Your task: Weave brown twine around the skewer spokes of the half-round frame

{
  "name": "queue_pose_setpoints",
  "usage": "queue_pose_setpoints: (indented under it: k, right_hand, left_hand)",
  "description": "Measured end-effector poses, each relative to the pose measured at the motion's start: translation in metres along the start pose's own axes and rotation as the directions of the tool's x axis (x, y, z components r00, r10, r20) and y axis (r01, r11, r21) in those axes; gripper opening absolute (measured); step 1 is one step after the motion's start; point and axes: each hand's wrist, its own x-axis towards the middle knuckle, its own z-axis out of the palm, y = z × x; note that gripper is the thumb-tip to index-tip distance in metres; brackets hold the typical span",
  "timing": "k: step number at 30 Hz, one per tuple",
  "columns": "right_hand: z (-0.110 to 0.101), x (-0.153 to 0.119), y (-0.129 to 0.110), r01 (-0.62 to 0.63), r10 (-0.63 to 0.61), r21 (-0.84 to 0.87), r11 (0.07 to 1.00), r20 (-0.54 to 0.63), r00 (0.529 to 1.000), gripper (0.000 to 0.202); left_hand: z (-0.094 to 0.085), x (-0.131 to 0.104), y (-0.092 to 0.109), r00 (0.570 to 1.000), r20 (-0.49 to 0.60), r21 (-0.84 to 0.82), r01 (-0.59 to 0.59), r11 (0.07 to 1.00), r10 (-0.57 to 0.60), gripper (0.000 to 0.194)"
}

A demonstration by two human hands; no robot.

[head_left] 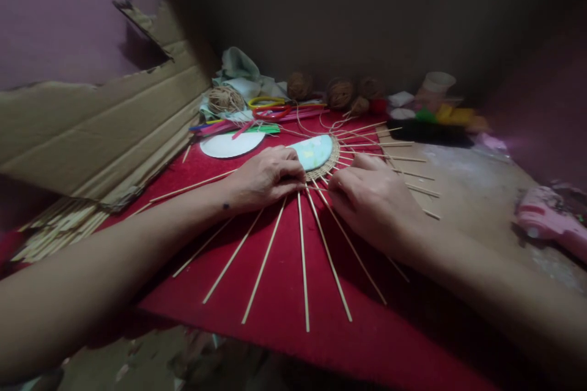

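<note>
A round base covered in pale blue patterned fabric [312,151] lies on red cloth, with thin wooden sticks [303,269] radiating from it. Jute twine [335,156] is woven round its edge. My left hand [270,178] is closed at the near left of the woven rim, covering part of the base. My right hand [373,198], fingers curled in a pinch, is over the sticks at the near right. A short strand of twine runs taut between both hands. The fingertips are partly hidden.
A white disc [232,145], red-handled scissors [271,112] and several twine balls [340,93] lie behind. Folded cardboard [92,134] leans at left above bundled sticks [64,229]. A pink glue gun [550,217] lies at right. The red cloth's [275,342] front edge is near me.
</note>
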Motion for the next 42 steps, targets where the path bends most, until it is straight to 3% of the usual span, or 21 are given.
queue_pose_setpoints:
  k: [2, 5, 10, 15, 22, 30, 34, 38, 42]
  right_hand:
    - [-0.015, -0.003, -0.002, -0.049, 0.028, 0.138, 0.989, 0.153, 0.988, 0.014]
    - [-0.039, -0.010, -0.007, -0.131, 0.000, 0.311, 0.941, 0.390, 0.921, 0.017]
    - [-0.055, -0.032, -0.028, 0.079, -0.230, 0.340, 0.937, 0.430, 0.873, 0.020]
    - [-0.039, -0.060, -0.049, 0.250, -0.334, 0.287, 0.925, 0.300, 0.893, 0.013]
    - [-0.025, -0.090, -0.059, 0.366, -0.372, 0.076, 0.928, 0.084, 0.924, 0.032]
    - [-0.031, -0.100, -0.056, 0.416, -0.412, -0.034, 0.909, 0.073, 0.908, 0.028]
    - [-0.037, -0.097, -0.054, 0.433, -0.430, -0.068, 0.899, 0.058, 0.901, 0.036]
    - [-0.039, -0.096, -0.050, 0.445, -0.442, -0.068, 0.893, 0.061, 0.895, 0.042]
    - [-0.038, -0.097, -0.044, 0.474, -0.470, -0.071, 0.878, 0.066, 0.880, 0.040]
  left_hand:
    - [0.001, 0.001, 0.000, 1.000, 0.004, 0.012, 0.005, 1.000, -0.005, 0.017]
    - [0.001, 0.001, -0.001, 1.000, 0.011, 0.002, -0.005, 1.000, 0.005, 0.017]
    - [0.002, 0.001, -0.003, 1.000, 0.003, -0.011, -0.018, 1.000, 0.018, 0.017]
    - [0.004, 0.002, -0.004, 0.999, -0.010, -0.010, -0.039, 0.999, 0.039, 0.017]
    - [0.006, 0.002, -0.001, 0.999, -0.042, -0.020, -0.030, 0.999, 0.029, 0.018]
    - [0.013, 0.003, 0.006, 0.997, -0.001, -0.086, -0.078, 0.993, 0.078, 0.025]
    - [0.012, 0.004, 0.009, 0.995, 0.027, -0.103, -0.091, 0.991, 0.094, 0.024]
    - [0.009, 0.005, 0.011, 0.965, 0.101, -0.015, -0.243, 0.970, 0.243, 0.029]
    - [0.010, 0.005, 0.012, 0.969, 0.092, 0.071, -0.236, 0.969, 0.229, 0.027]
